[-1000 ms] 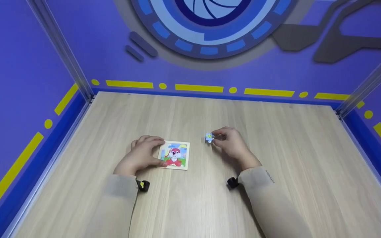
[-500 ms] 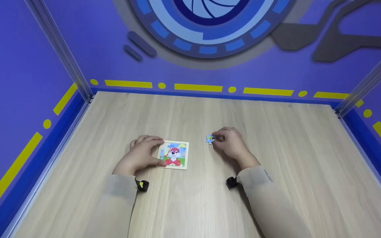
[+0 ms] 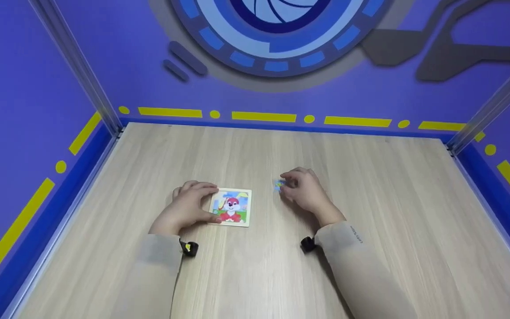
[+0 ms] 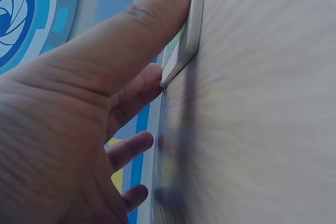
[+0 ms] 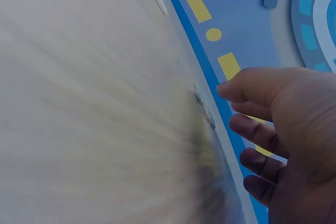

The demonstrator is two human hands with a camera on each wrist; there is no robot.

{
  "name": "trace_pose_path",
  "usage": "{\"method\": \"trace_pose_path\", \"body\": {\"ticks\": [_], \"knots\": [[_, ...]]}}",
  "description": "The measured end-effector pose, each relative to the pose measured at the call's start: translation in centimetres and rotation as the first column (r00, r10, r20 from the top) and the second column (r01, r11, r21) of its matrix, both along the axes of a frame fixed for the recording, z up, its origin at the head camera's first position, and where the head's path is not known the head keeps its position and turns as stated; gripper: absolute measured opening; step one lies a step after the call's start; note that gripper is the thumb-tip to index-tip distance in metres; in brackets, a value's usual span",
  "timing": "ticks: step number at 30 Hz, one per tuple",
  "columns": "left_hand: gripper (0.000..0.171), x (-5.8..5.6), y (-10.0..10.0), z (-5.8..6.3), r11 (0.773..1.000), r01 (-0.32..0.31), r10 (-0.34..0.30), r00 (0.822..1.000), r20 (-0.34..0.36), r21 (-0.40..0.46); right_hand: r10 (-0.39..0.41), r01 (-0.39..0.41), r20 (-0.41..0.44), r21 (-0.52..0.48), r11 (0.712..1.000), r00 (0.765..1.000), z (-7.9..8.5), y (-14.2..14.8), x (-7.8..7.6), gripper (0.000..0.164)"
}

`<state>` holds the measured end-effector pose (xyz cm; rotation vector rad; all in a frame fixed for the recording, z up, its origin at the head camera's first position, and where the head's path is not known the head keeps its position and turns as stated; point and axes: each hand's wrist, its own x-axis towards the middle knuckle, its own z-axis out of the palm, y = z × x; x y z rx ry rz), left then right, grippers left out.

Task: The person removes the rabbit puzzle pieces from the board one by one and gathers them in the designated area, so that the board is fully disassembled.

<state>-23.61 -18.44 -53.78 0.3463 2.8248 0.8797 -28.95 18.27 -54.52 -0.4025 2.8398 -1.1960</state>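
My left hand (image 3: 186, 206) holds a small square jigsaw puzzle (image 3: 233, 208) by its left side, thumb at the near corner and a finger at the far one. Its picture is a red and white cartoon animal inside a pale wooden frame. In the left wrist view the thumb lies over the frame's edge (image 4: 195, 30). Right of the puzzle, a blue jigsaw piece (image 3: 277, 184) with a yellow patch lies on the table, partly covered by fingertips. My right hand (image 3: 307, 192) hovers over it; the right wrist view shows a gap between fingers and piece (image 5: 205, 107).
A pale wood-grain table (image 3: 259, 274) carries everything. Blue-purple panels (image 3: 255, 95) with yellow dashes close it off at the back and both sides. Black wrist cameras (image 3: 308, 244) sit below both hands.
The right hand has let go of the jigsaw piece, which now lies on the table, and has lifted slightly off it. The left hand has kept its hold on the puzzle.
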Motion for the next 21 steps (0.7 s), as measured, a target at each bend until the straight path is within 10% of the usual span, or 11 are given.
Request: {"method": "trace_pose_path", "body": {"ticks": [21], "knots": [[0.092, 0.1, 0.1, 0.3, 0.999, 0.031, -0.03, 1.0, 0.008, -0.017, 0.098, -0.073, 0.122, -0.19, 0.979, 0.988, 2.4, -9.5, 2.9, 0.035]]}}
